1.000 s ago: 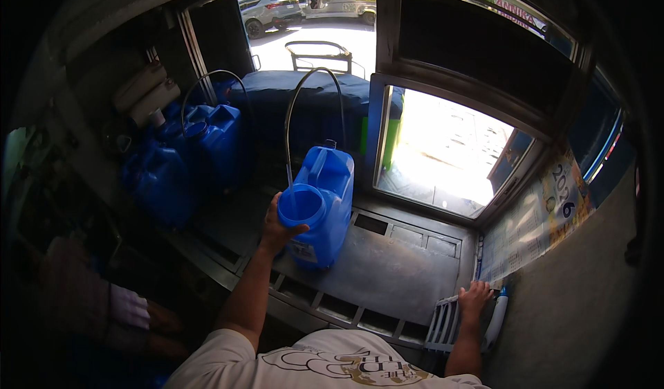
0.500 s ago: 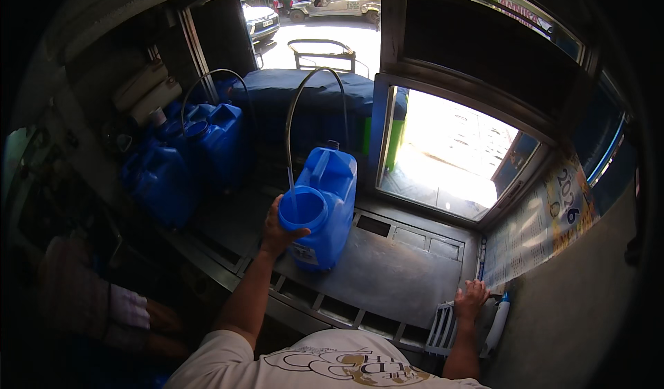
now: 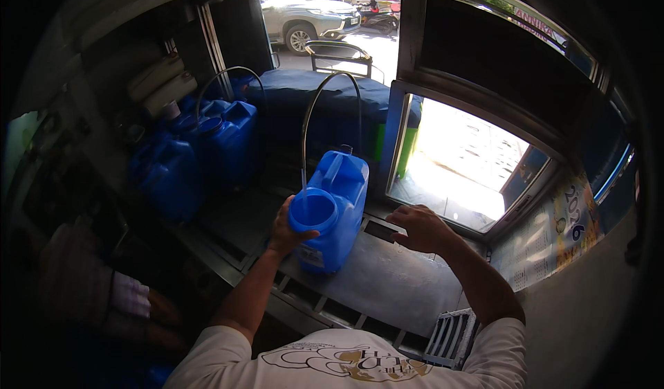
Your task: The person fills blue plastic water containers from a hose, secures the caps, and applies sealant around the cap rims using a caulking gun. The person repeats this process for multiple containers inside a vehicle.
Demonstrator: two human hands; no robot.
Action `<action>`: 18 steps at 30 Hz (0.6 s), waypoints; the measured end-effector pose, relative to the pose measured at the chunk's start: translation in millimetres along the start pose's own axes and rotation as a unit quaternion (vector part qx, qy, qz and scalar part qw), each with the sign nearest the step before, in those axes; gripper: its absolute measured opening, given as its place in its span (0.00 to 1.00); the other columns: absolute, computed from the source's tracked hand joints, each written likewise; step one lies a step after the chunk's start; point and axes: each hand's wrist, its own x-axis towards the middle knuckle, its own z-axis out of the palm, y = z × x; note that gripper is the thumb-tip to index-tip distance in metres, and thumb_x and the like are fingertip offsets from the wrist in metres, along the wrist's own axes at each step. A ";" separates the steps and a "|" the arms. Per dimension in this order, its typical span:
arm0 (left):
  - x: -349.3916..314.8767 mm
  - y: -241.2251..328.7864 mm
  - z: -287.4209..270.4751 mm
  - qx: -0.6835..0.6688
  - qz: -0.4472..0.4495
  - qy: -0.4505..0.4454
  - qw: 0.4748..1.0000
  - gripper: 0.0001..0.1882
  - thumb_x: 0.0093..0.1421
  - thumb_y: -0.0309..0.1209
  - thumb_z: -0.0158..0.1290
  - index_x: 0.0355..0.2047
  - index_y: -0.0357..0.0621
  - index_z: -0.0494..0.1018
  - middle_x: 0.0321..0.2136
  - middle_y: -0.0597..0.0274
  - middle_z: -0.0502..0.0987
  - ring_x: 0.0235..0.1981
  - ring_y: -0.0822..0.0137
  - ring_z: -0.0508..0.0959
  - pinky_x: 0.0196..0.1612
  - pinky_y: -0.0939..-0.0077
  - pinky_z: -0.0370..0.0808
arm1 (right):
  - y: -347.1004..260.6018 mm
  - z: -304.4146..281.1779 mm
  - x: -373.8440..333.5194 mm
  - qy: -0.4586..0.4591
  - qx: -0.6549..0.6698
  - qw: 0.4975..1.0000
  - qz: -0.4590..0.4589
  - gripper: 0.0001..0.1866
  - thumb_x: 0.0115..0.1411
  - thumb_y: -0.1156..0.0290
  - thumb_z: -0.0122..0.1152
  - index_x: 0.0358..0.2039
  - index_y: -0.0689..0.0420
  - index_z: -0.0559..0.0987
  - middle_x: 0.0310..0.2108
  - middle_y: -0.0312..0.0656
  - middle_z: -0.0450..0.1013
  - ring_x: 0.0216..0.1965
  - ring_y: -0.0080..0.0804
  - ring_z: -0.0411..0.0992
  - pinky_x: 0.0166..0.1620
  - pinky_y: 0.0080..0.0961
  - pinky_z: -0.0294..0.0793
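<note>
A blue plastic water jug (image 3: 348, 198) stands upright on the metal counter, its wide round mouth uncapped and facing me. My left hand (image 3: 283, 231) is wrapped on the left side of that mouth, thumb across the front. A thin curved metal tube (image 3: 312, 105) arches over the jug and points down into the mouth, and a clear stream seems to run from its end. My right hand (image 3: 420, 228) hovers over the counter to the right of the jug, apart from it, fingers spread and holding nothing.
Several blue jugs (image 3: 234, 136) stand at the left under another curved tube (image 3: 238, 70). A slatted rack (image 3: 449, 337) lies at the counter's right end (image 3: 394, 288). A framed glass panel (image 3: 456, 160) rises behind. At the lower left is another person's striped clothing (image 3: 130, 295).
My right hand has left the wall end of the counter and swung forward and left toward the jug. My left hand stays on the jug's mouth. Outside, a silver car has moved into view.
</note>
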 end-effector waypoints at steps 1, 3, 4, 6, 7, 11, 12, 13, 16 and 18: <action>-0.7 -0.7 -0.4 0.006 0.008 -0.003 1.000 0.61 0.38 0.59 0.73 0.66 0.45 0.56 0.55 0.51 0.70 0.56 0.54 0.74 0.56 0.59 0.75 | 7.0 -26.4 16.8 -0.032 -0.048 0.998 -0.022 0.20 0.56 0.64 0.68 0.48 0.56 0.78 0.42 0.46 0.76 0.51 0.43 0.75 0.57 0.40 0.71; -2.0 -2.2 -5.5 0.021 0.024 -0.007 0.999 0.61 0.40 0.58 0.73 0.67 0.46 0.54 0.56 0.52 0.70 0.57 0.56 0.73 0.57 0.60 0.75 | 10.8 -90.9 54.6 -0.037 -0.129 0.991 0.013 0.24 0.56 0.65 0.70 0.52 0.57 0.76 0.45 0.48 0.76 0.51 0.43 0.75 0.56 0.37 0.75; 0.2 1.0 -2.9 0.008 0.023 -0.005 1.000 0.61 0.39 0.59 0.73 0.66 0.46 0.55 0.56 0.51 0.70 0.57 0.55 0.73 0.57 0.59 0.75 | 27.9 -106.4 65.2 0.031 -0.146 0.987 0.055 0.24 0.57 0.68 0.69 0.54 0.57 0.76 0.49 0.48 0.76 0.52 0.43 0.75 0.56 0.37 0.74; 1.1 7.4 -0.8 -0.014 0.016 0.003 1.000 0.61 0.37 0.62 0.72 0.64 0.46 0.57 0.55 0.49 0.70 0.55 0.51 0.74 0.55 0.57 0.76 | 43.9 -138.7 78.8 0.239 -0.075 0.966 0.067 0.20 0.58 0.72 0.67 0.52 0.57 0.77 0.51 0.48 0.75 0.51 0.42 0.75 0.56 0.35 0.74; 0.4 3.8 -0.8 0.009 0.019 0.009 1.000 0.61 0.37 0.62 0.72 0.65 0.46 0.56 0.55 0.49 0.70 0.55 0.51 0.74 0.55 0.56 0.76 | 53.7 -142.5 88.3 0.346 0.017 0.935 0.081 0.16 0.57 0.73 0.68 0.46 0.57 0.78 0.45 0.47 0.77 0.46 0.39 0.77 0.52 0.32 0.76; 0.7 -5.6 -1.6 0.072 0.028 0.018 0.997 0.62 0.36 0.64 0.71 0.65 0.46 0.56 0.54 0.47 0.70 0.55 0.48 0.74 0.55 0.54 0.75 | 78.0 -72.4 100.7 0.449 0.151 0.854 0.215 0.11 0.52 0.72 0.70 0.34 0.57 0.77 0.28 0.40 0.76 0.32 0.33 0.76 0.41 0.28 0.74; -0.5 -5.7 -3.1 0.084 0.026 0.014 0.996 0.63 0.36 0.65 0.71 0.65 0.46 0.55 0.54 0.47 0.70 0.55 0.48 0.74 0.55 0.54 0.75 | 78.1 -34.6 111.0 0.441 0.238 0.838 0.216 0.10 0.52 0.72 0.70 0.32 0.57 0.77 0.26 0.40 0.75 0.30 0.30 0.74 0.39 0.27 0.73; -1.3 -6.7 -2.9 0.077 0.028 0.016 0.997 0.63 0.35 0.66 0.70 0.65 0.46 0.55 0.54 0.46 0.70 0.55 0.48 0.74 0.55 0.54 0.75 | 74.1 4.1 122.9 0.427 0.260 0.840 0.211 0.09 0.53 0.72 0.69 0.31 0.58 0.77 0.26 0.39 0.75 0.30 0.28 0.74 0.38 0.28 0.74; 6.1 -4.2 4.8 0.065 0.040 0.016 0.997 0.64 0.34 0.67 0.70 0.64 0.45 0.55 0.54 0.45 0.71 0.54 0.47 0.75 0.54 0.54 0.75 | 71.0 108.9 157.9 0.387 0.403 0.808 0.185 0.07 0.56 0.72 0.65 0.36 0.56 0.80 0.31 0.41 0.78 0.38 0.34 0.78 0.46 0.29 0.76; 2.8 -3.3 0.8 0.090 0.024 0.017 0.996 0.65 0.34 0.68 0.70 0.64 0.45 0.55 0.53 0.44 0.71 0.54 0.46 0.75 0.54 0.54 0.75 | 46.4 135.2 172.3 0.348 0.356 0.842 0.205 0.11 0.57 0.68 0.65 0.41 0.54 0.80 0.41 0.44 0.77 0.47 0.39 0.76 0.53 0.33 0.73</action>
